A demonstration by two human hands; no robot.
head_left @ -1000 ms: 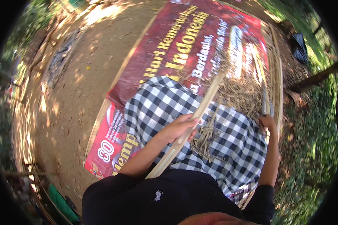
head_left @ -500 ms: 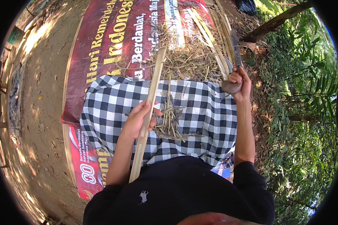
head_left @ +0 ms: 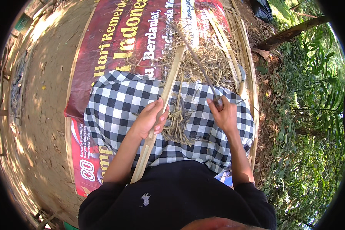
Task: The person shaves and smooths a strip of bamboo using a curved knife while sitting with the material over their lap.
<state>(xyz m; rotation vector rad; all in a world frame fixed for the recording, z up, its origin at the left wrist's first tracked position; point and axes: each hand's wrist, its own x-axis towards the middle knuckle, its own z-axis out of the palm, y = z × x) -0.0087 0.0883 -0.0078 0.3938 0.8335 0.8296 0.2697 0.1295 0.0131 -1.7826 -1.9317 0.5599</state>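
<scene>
My left hand (head_left: 151, 119) is closed around the middle of a long pale bamboo strip (head_left: 172, 73). The strip slants across my lap, its lower end against my dark shirt and its upper end over the shavings. In my right hand (head_left: 225, 118) is the handle of a long knife (head_left: 198, 61). Its narrow blade points up and to the left, seen nearly edge-on, with the tip past the strip's upper end. A black-and-white checkered cloth (head_left: 115, 101) covers my legs, and bamboo shavings (head_left: 177, 128) lie on it between my hands.
A red printed banner (head_left: 84, 76) lies under a heap of shavings (head_left: 214, 71). Split bamboo strips (head_left: 222, 38) and a curved blade (head_left: 242, 73) rest at the right. Bare dirt ground (head_left: 46, 115) is on the left; leafy plants (head_left: 310, 69) and a log (head_left: 291, 32) are on the right.
My right hand has swung the knife inward from the far right, and its blade now slants leftward toward the strip. My left hand and the strip have shifted slightly up and right.
</scene>
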